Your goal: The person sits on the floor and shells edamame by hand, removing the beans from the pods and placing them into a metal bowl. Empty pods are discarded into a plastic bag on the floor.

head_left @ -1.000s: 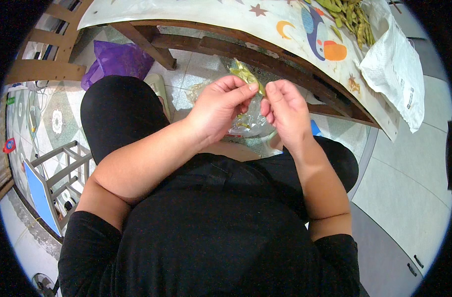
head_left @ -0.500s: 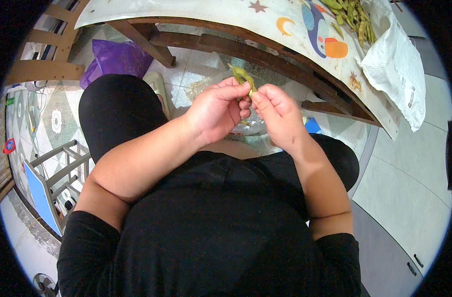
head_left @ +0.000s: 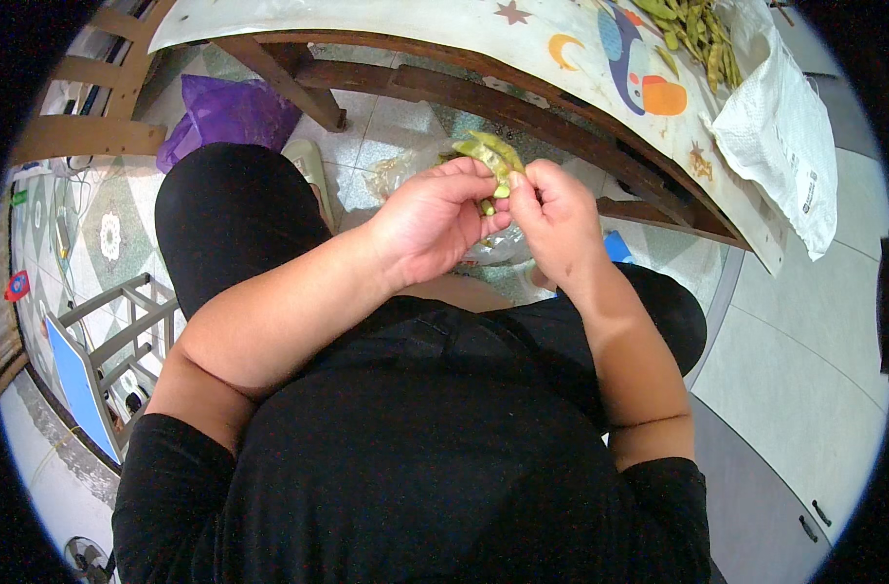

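Observation:
A green soybean pod is split open between my two hands, above my lap. My left hand pinches its left side with thumb and fingers. On the right end of the pod, my right hand is closed, thumb against forefinger. Pale green beans show at the pod's lower edge by my left fingertips. A clear plastic bag lies below the hands, partly hidden by them. Whole soybean pods lie heaped on the table at the upper right.
The table has a printed white cover and a wooden edge beyond my hands. A white woven sack hangs over its right corner. A purple bag sits on the floor at left. Nearer stands a blue-topped stool.
The pod has gone from closed to split open, with pale beans now showing. My right hand has turned slightly and shifted a little right; the left stays nearly in place.

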Demonstrator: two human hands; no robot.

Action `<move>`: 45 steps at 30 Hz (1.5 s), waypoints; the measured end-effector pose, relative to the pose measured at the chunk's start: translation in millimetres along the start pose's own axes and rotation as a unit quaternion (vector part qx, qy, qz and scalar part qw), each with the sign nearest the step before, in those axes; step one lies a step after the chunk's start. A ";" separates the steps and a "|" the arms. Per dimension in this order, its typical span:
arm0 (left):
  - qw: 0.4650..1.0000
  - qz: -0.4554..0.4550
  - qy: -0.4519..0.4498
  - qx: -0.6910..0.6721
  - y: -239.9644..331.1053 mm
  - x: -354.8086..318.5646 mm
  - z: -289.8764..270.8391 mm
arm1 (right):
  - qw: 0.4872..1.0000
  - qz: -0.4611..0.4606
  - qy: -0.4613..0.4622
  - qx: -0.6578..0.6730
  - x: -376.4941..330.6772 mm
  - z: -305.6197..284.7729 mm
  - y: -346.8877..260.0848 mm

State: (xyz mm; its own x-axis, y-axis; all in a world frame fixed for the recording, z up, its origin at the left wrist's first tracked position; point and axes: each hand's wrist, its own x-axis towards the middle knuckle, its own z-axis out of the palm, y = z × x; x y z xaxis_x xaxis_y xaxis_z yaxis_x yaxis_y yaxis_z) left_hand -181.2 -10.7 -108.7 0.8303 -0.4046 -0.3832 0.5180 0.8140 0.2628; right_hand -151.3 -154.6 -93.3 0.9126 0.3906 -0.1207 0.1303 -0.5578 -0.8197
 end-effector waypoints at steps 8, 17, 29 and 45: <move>0.998 0.003 0.040 0.047 1.3 2.9 -2.5 | 0.998 0.038 0.024 0.034 -0.8 -5.5 -12.9; 0.987 0.042 0.070 0.142 3.4 2.6 -0.1 | 0.993 0.097 0.023 -0.061 1.7 -18.7 -0.4; 0.992 0.026 -0.026 0.124 2.8 -0.5 -0.4 | 0.972 0.076 -0.107 0.193 -7.1 -23.6 -24.1; 0.996 0.052 0.048 0.049 10.6 5.4 -5.4 | 0.953 0.127 -0.081 0.264 -4.9 -35.3 -15.2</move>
State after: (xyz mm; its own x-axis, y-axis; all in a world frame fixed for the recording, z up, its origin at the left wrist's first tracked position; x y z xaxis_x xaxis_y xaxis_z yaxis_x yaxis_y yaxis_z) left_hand -172.3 -1.9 -112.7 0.8591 -0.2746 -0.4320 0.4522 0.8026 0.3890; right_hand -144.0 -173.9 -60.5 0.8114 0.4239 -0.4024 -0.3392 -0.2192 -0.9148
